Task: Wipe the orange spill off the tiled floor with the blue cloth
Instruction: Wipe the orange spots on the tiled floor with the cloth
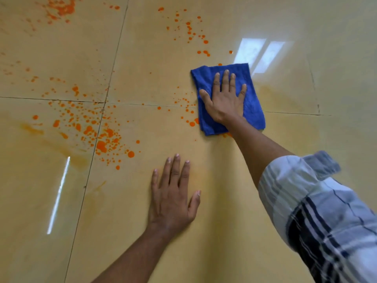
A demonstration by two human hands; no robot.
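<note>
A folded blue cloth (254,111) lies flat on the glossy beige tiled floor (224,201), right of centre. My right hand (224,99) presses down on it with the palm flat and the fingers spread. My left hand (173,195) rests flat on the bare tile nearer to me, fingers apart, holding nothing. Orange spill drops (102,146) cluster thickly at the left around a tile joint. More orange drops (189,29) dot the floor beyond the cloth, and a few (191,123) touch its left edge. Another orange patch (63,9) sits at the top left.
Faint orange smears (32,129) streak the tile at the far left and to the right of the cloth. Dark grout lines (95,144) cross the floor. Bright window reflections (259,54) glare on the tile beyond the cloth. My checked sleeve (318,211) fills the lower right.
</note>
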